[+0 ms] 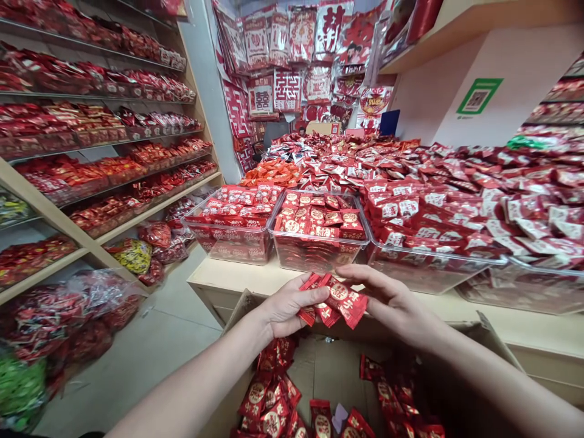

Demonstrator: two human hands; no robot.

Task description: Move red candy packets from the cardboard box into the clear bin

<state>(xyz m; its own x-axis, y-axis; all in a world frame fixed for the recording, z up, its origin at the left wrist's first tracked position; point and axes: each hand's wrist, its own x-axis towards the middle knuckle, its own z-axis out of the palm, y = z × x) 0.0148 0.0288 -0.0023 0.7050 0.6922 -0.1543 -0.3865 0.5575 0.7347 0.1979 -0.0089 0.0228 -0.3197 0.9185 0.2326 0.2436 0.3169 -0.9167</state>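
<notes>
My left hand point(289, 304) is closed around a small fan of red wrapped candies point(340, 299), its thumb pressed on top of them. The wrappers have gold print and crimped ends. My right hand point(387, 298) is at the right side of the same candies, its fingers and thumb curved around the outermost packet. Both hands are above an open cardboard box point(314, 371), in which loose red candies point(271, 398) lie in piles. Just beyond my hands stands a clear plastic bin point(319, 243) filled with rows of similar red packets.
Another clear bin point(228, 234) stands to its left, and larger filled bins point(433, 258) to its right, on a pale counter point(214, 274). More packets are heaped behind. Stocked shelves point(100, 143) line the left. Filled plastic bags point(77, 316) lie on the floor.
</notes>
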